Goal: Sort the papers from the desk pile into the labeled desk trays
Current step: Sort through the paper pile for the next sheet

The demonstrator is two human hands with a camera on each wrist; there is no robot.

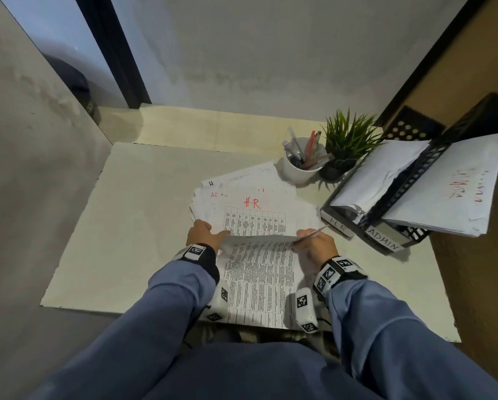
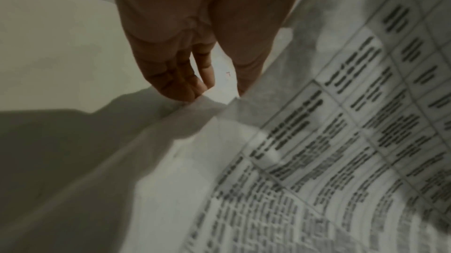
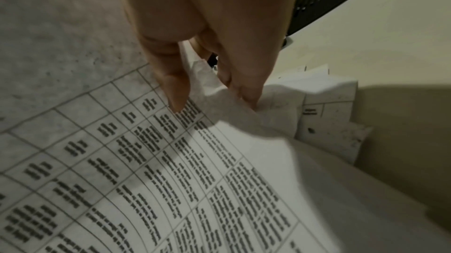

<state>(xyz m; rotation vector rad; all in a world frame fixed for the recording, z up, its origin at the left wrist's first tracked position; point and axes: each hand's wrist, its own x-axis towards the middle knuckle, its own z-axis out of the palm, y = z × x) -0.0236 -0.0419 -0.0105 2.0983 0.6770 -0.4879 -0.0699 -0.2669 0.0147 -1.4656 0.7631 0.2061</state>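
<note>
A printed sheet with a table (image 1: pixel 260 280) is lifted off the desk pile (image 1: pixel 250 203), held by its far corners. My left hand (image 1: pixel 206 233) pinches the left corner (image 2: pixel 195 98) between thumb and fingers. My right hand (image 1: pixel 314 241) pinches the crumpled right corner (image 3: pixel 214 91). The pile's top page shows a red "HR" (image 1: pixel 253 202) above a table. To the right stand two black trays: one labeled HR (image 1: pixel 336 224) and one labeled ADMIN (image 1: pixel 384 239), both filled with white papers.
A white cup of pens (image 1: pixel 301 164) and a small potted plant (image 1: pixel 345 142) stand behind the pile, beside the trays. A pale desk mat (image 1: pixel 143 215) stretches to the left. Walls close in at the left and back.
</note>
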